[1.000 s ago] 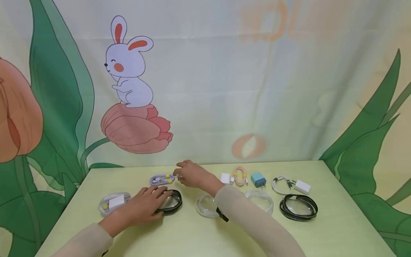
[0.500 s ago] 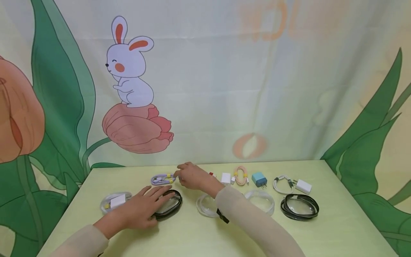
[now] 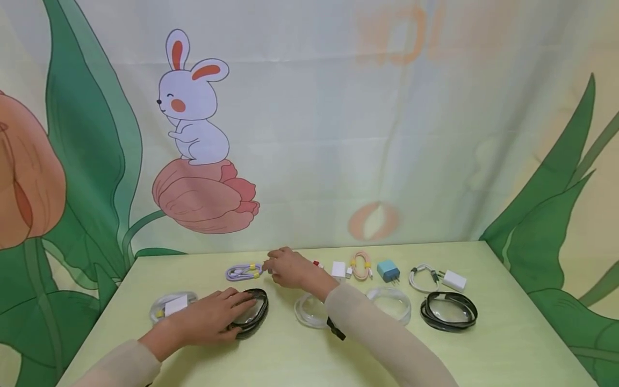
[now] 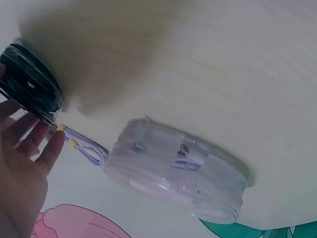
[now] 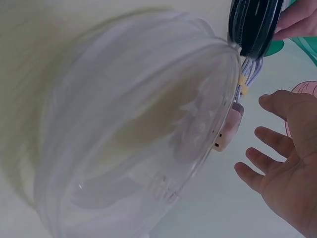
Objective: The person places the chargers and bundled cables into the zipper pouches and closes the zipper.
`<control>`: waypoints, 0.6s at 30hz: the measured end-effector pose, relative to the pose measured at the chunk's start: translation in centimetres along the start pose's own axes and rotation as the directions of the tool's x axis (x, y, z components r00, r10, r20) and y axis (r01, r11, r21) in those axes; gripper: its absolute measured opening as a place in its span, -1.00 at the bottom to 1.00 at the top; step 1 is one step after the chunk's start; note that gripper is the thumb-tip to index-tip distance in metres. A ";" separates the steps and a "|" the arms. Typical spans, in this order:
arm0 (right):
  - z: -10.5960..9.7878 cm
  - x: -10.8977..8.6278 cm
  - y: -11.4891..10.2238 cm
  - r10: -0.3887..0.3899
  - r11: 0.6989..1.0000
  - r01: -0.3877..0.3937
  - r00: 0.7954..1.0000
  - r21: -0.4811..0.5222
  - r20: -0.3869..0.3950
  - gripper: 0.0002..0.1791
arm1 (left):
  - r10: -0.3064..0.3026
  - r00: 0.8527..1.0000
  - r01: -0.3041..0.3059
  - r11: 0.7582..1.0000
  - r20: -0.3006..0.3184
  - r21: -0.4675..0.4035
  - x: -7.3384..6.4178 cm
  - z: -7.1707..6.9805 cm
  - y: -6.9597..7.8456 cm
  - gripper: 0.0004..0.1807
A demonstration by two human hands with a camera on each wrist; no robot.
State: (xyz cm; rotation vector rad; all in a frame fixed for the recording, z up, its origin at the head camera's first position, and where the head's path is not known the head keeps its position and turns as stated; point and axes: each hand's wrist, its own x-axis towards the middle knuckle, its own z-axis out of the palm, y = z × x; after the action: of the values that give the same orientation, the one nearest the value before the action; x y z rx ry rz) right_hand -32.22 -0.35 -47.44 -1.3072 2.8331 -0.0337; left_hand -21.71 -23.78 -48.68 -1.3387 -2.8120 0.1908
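In the head view my left hand (image 3: 213, 317) holds a round clear case with a black rim (image 3: 260, 313), thumb at its near edge and fingers over its top. The case (image 4: 30, 82) stands tilted in the left wrist view. My right hand (image 3: 292, 269) is at the back of the table, beside a purple coiled cable (image 3: 243, 272) with yellow ties. In the right wrist view the right hand's fingers (image 5: 275, 141) are spread apart, with nothing between them. Near them is a pale pinkish charger plug (image 5: 229, 130), partly hidden behind a clear case (image 5: 138, 44).
Left lies a clear case (image 3: 156, 307) with a white charger (image 3: 176, 305). Behind the right forearm are clear cases (image 3: 302, 317) and something red (image 3: 316, 264). A white charger (image 3: 338, 270), pink cable (image 3: 354, 263), blue charger (image 3: 388, 270), white cable (image 3: 413, 279) and black-rimmed case (image 3: 450, 325) lie right.
My left hand has shifted the black-rimmed case slightly toward me and left, tipping it up. The right hand has stayed nearly in place, dipping a little.
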 end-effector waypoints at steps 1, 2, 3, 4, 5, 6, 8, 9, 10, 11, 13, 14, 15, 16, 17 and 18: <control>0.2 0.0 0.0 0.004 1.000 -0.004 1.000 0.000 0.003 -0.63 | -0.012 1.000 0.012 1.000 -0.009 0.014 0.1 0.1 0.1 -0.38; 0.3 0.0 0.0 0.010 1.000 -0.010 1.000 0.000 0.009 -0.63 | -0.026 0.999 0.026 0.999 -0.023 0.021 0.1 0.1 0.3 -0.36; 0.4 0.0 -0.1 0.014 1.000 -0.014 1.000 -0.003 0.015 -0.62 | -0.041 0.998 0.042 0.999 -0.037 0.029 0.1 0.2 0.4 -0.34; 0.6 0.0 -0.1 0.014 1.000 -0.014 1.000 -0.002 0.019 -0.62 | -0.059 0.997 0.061 0.998 -0.051 0.029 0.1 0.2 0.6 -0.31; 0.6 -0.1 -0.2 0.012 1.000 -0.011 1.000 -0.001 0.022 -0.62 | -0.078 0.995 0.079 0.997 -0.059 0.023 0.1 0.2 0.7 -0.28; 0.7 -0.1 -0.2 0.008 1.000 -0.008 1.000 -0.002 0.022 -0.62 | -0.094 0.993 0.095 0.995 -0.067 0.009 0.1 0.3 0.8 -0.25; 0.8 0.0 -0.2 0.000 1.000 0.001 1.000 -0.009 0.015 -0.62 | -0.117 0.990 0.116 0.993 -0.075 -0.020 0.0 0.4 0.8 -0.19; 0.8 0.2 -0.1 -0.006 1.000 0.006 1.000 -0.011 0.008 -0.62 | -0.122 0.990 0.119 0.992 -0.077 -0.033 0.0 0.4 0.8 -0.15; 0.8 0.3 -0.1 -0.014 1.000 0.014 1.000 -0.016 -0.001 -0.63 | -0.118 0.990 0.114 0.992 -0.080 -0.048 0.0 0.5 0.8 -0.13; 0.8 0.5 0.0 -0.021 1.000 0.020 1.000 -0.020 -0.008 -0.63 | -0.106 0.991 0.102 0.993 -0.078 -0.054 0.1 0.5 0.7 -0.11; 0.9 1.0 0.1 -0.038 0.999 0.037 0.999 -0.024 -0.014 -0.62 | -0.068 0.995 0.064 0.996 -0.069 -0.054 0.2 0.6 0.5 -0.09; 0.9 1.3 0.1 -0.047 0.999 0.047 0.999 -0.025 -0.010 -0.61 | -0.044 0.997 0.041 0.998 -0.062 -0.050 0.3 0.6 0.3 -0.09; 0.9 1.6 0.2 -0.053 0.998 0.053 0.999 -0.024 -0.004 -0.59 | -0.017 0.998 0.015 0.999 -0.055 -0.045 0.4 0.7 0.2 -0.09; 0.8 1.9 0.2 -0.058 0.998 0.058 0.998 -0.023 0.005 -0.57 | 0.008 0.999 -0.010 0.999 -0.045 -0.038 0.5 0.7 0.1 -0.10; 0.7 2.1 0.2 -0.058 0.998 0.059 0.998 -0.012 0.016 -0.55 | 0.032 0.999 -0.033 0.999 -0.037 -0.032 0.6 0.7 0.0 -0.10; 0.7 2.3 0.2 -0.059 0.998 0.059 0.998 -0.002 0.026 -0.54 | 0.048 0.998 -0.049 0.998 -0.029 -0.034 0.7 0.8 -0.1 -0.10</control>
State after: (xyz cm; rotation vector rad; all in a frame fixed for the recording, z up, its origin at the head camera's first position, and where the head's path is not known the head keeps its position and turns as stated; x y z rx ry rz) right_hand -33.85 -2.04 -48.13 -1.3809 2.7740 -0.0140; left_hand -22.29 -23.38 -49.45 -1.4061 -2.7740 0.1238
